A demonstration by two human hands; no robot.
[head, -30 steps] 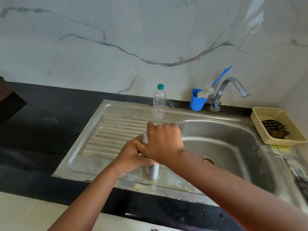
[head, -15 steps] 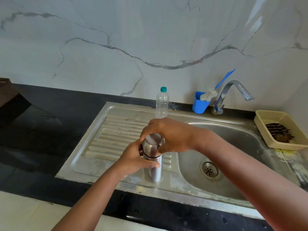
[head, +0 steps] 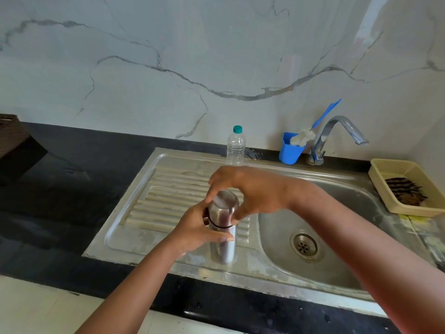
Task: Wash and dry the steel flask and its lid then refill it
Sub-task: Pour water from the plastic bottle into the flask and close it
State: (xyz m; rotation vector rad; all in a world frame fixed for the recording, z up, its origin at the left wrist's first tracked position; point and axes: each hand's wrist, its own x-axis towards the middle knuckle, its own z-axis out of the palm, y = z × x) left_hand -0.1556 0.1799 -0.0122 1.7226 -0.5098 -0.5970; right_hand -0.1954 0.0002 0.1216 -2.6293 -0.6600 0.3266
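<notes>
Standing on the front edge of the steel sink [head: 183, 162], where the ribbed draining board meets the basin, the steel flask [head: 222, 242] is upright with its base on the metal. Its long axis runs near vertical, leaning a touch toward the camera in this wide view, and its capped end points up.

The left hand [head: 197, 231] curls its fingers and thumb round the flask body just under the dark seal ring, gripping it. The right hand [head: 250, 191] arches over the top, thumb and fingertips pinching the sides of the lid [head: 224, 203].

The step in hand looks like unscrewing the lid before washing. To do it well, the left hand should clamp the body hard and press it down so the base does not skate on the slick steel, while the right hand turns only the lid, keeping it square to the flask's axis so the thread does not bind.

Behind stand a clear plastic bottle [head: 235, 147] and a blue cup [head: 290, 149] beside the tap [head: 337, 131].
</notes>
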